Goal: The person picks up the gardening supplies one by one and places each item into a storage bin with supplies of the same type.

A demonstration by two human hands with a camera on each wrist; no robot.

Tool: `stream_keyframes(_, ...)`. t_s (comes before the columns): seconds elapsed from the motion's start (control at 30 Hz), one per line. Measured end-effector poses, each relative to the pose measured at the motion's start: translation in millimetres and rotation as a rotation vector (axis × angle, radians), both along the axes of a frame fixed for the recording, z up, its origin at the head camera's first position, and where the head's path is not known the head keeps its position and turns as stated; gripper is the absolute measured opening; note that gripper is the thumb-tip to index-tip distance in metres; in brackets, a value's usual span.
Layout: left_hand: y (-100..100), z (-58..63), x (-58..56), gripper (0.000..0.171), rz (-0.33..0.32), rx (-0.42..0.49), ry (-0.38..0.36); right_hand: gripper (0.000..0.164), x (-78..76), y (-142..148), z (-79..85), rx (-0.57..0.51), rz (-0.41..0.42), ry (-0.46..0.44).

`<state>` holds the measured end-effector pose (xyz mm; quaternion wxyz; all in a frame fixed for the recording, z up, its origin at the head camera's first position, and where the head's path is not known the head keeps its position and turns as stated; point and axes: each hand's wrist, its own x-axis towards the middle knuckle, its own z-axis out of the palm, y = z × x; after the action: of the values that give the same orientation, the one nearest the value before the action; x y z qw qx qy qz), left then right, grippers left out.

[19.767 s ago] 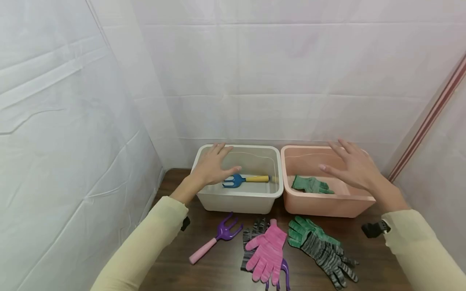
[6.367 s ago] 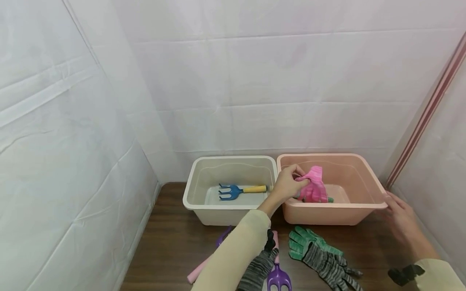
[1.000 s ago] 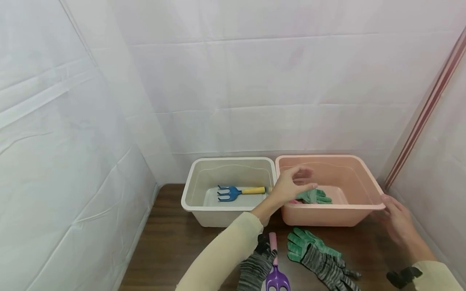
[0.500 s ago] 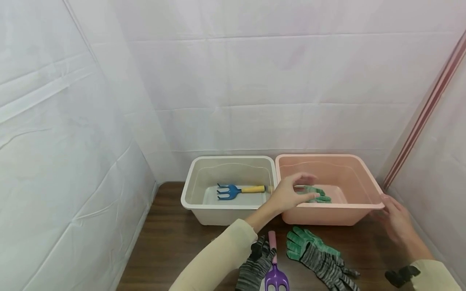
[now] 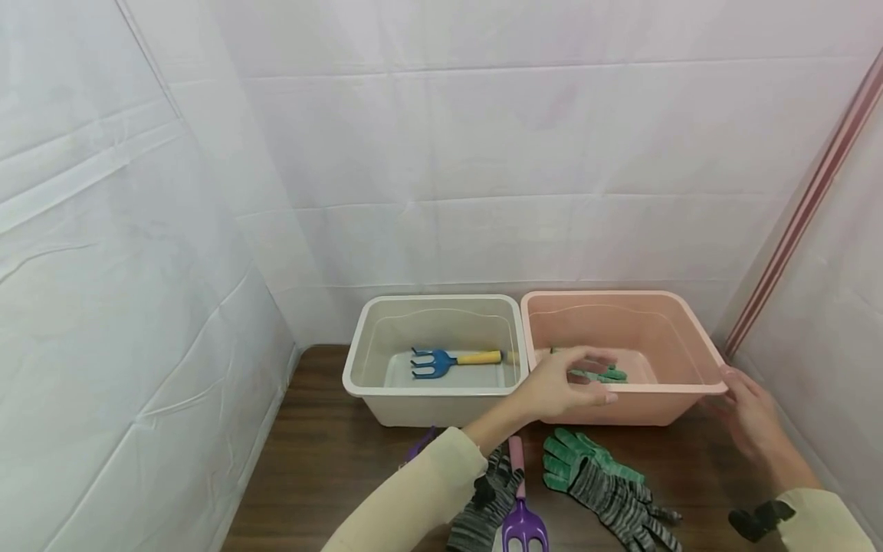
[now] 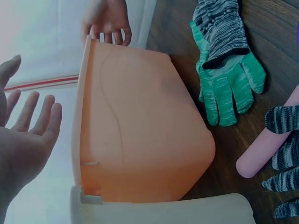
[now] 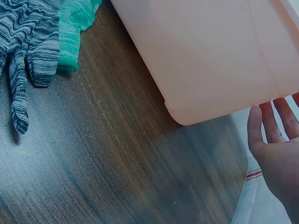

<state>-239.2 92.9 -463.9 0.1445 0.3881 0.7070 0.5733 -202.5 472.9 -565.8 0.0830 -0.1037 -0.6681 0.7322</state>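
Note:
My left hand, fingers spread and holding nothing, hovers over the front rim of the pink bin. Behind it, a green glove lies partly hidden on that bin's floor. My right hand touches the same bin's right end, its fingertips against the outer wall in the right wrist view. In front lie a green glove under a grey striped glove, and another grey striped glove beside a purple hand fork with a pink handle. My left sleeve hides most of another purple tool.
A white bin stands against the pink one's left side, with a blue hand fork with a yellow handle inside. Both rest on a dark wooden table. White sheets hang behind and at both sides.
Earlier, the pink glove passed from the table into the pink bin in my left hand; it is now out of sight. Lately my empty left hand has shifted right and toward the front rim.

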Motion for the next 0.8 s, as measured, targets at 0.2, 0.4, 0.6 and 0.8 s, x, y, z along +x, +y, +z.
stream_keyframes(0.2, -1, -2.9, 3.9, 0.051, -0.016, 0.015, 0.027, 0.072, 0.5, 0, -0.9, 0.009, 0.007, 0.003)
stream_keyframes(0.4, -2, -5.9, 10.2, 0.051, -0.012, 0.005, -0.006, 0.074, 0.9, -1, -1.8, 0.038, 0.009, -0.012)
stream_keyframes(0.6, -2, -9.7, 16.4, 0.052, -0.035, -0.006, -0.020, 0.069, 0.7, 1, -2.7, -0.004, 0.002, 0.008)
stream_keyframes(0.8, -1, -14.5, 19.1, 0.049, -0.037, -0.013, -0.020, 0.071, 1.9, 2, -2.5, -0.032, 0.001, 0.006)
